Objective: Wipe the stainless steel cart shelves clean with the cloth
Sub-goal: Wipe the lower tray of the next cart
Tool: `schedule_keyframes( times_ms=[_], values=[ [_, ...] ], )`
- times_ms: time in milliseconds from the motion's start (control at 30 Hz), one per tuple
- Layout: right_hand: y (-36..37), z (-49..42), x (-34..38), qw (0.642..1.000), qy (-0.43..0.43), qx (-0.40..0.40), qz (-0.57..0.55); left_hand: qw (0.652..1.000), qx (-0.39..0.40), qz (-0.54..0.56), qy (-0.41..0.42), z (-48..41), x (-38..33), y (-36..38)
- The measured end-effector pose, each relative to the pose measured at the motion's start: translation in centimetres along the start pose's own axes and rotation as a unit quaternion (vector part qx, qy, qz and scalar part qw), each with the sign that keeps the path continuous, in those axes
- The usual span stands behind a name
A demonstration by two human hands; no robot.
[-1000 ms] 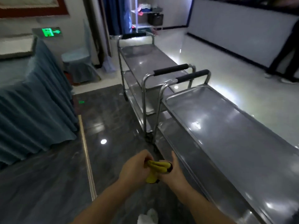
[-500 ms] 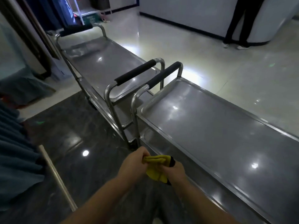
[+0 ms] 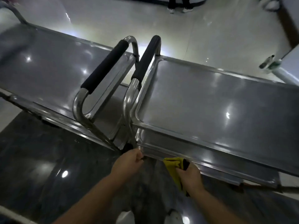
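Observation:
Two stainless steel carts stand end to end, their black foam handles side by side. The right cart's top shelf [image 3: 210, 107] fills the middle right, and its lower shelf edge [image 3: 186, 152] runs just in front of my hands. The left cart's top shelf [image 3: 48, 67] lies at the left. My right hand [image 3: 190, 177] grips a folded yellow cloth [image 3: 172, 164] that touches the lower shelf's front edge. My left hand [image 3: 129, 161] is closed around the foot of the right cart's near corner post [image 3: 129, 101].
The carts' handles [image 3: 145, 59] nearly touch between the two shelves. A person's legs and shoes [image 3: 178, 7] stand on the pale floor beyond. A white furniture leg [image 3: 281, 73] juts in at the right. Dark glossy floor [image 3: 48, 167] lies under me.
My view has swung down and closer to the carts. My hands have parted: the left let go of the cloth and reached the cart's corner post, while the right carried the cloth to the lower shelf edge.

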State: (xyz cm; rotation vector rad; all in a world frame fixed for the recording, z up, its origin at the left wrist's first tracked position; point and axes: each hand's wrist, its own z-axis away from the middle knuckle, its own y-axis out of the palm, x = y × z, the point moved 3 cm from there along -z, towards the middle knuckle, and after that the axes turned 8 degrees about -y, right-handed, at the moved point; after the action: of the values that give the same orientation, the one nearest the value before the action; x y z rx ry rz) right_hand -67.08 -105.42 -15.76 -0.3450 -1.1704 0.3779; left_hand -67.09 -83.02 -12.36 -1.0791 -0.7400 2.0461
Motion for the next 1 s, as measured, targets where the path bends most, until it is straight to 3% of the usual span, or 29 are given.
schedule_keyframes(
  times_ms=[167,267,367,533,633,700,833,1000],
  values=[
    [6.3,-6.1,-2.2,0.986,-0.076,-0.012,0.146,1.000,0.007,-0.018,-0.002,-5.2,6.1,2.5],
    [10.1,-11.3,-3.9,0.939,-0.164,-0.052,0.298,1.000,-0.006,-0.023,0.006,-8.6,8.9,5.6],
    [14.4,-15.2,-5.4,0.879,-0.284,-0.056,0.379,0.999,-0.030,-0.009,0.024,-11.6,11.2,9.3],
    [21.6,-18.0,-9.9,0.796,-0.387,-0.078,0.459,0.992,-0.110,0.007,0.053,-16.1,14.5,15.0],
    [23.5,-18.4,-13.3,0.800,-0.401,-0.055,0.442,0.984,-0.158,0.008,0.087,-18.5,16.1,17.2],
    [23.9,-18.3,-15.2,0.784,-0.419,-0.031,0.456,0.973,-0.197,0.002,0.124,-20.0,16.8,18.2],
    [23.4,-19.2,-15.1,0.770,-0.433,0.020,0.467,0.934,-0.278,0.069,0.213,-22.0,16.9,18.9],
    [23.1,-25.8,-12.9,0.815,-0.374,0.068,0.437,0.879,-0.323,-0.040,0.349,-23.7,16.4,20.2]
  ],
)
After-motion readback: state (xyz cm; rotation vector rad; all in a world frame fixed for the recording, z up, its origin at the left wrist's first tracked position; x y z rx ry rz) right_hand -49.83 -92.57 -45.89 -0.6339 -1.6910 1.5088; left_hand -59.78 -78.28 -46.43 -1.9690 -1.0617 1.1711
